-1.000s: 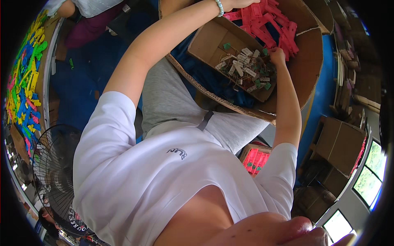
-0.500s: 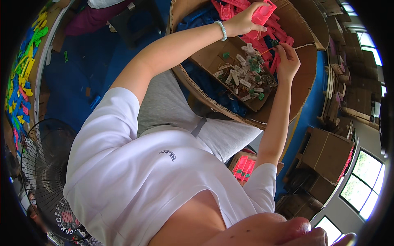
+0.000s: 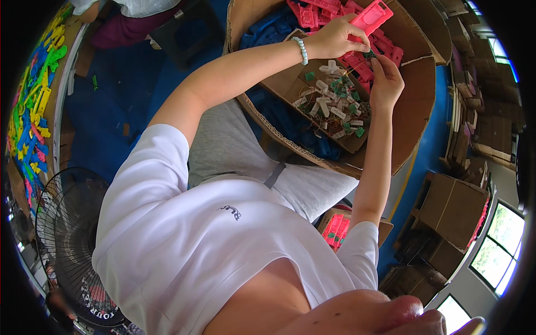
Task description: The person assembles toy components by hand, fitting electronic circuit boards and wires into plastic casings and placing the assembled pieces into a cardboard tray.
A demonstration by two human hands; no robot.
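A long bright pink plastic casing part (image 3: 373,17) is gripped between the thumb and fingers of my left hand (image 3: 338,40), over the large cardboard box. My right hand (image 3: 386,84) pinches a small green circuit board (image 3: 369,54) against the casing's lower end. Thin wires run from the board toward the pile below. Under my hands, a cardboard tray (image 3: 285,84) holds a heap of white connector-like pieces (image 3: 336,111) with wires and green boards. More pink casings (image 3: 315,14) lie behind my left hand.
The large cardboard box (image 3: 416,106) also contains blue plastic parts (image 3: 268,109). Below it, a smaller box holds pink parts (image 3: 336,230). A black fan (image 3: 70,240) and a table of coloured plastic pieces (image 3: 39,106) stand left. Stacked cartons (image 3: 449,209) line the right; another person (image 3: 137,22) sits upper left.
My hands have come together: the left, with the pink casing, has shifted slightly down and right, and the right has brought the circuit board to the casing's lower end.
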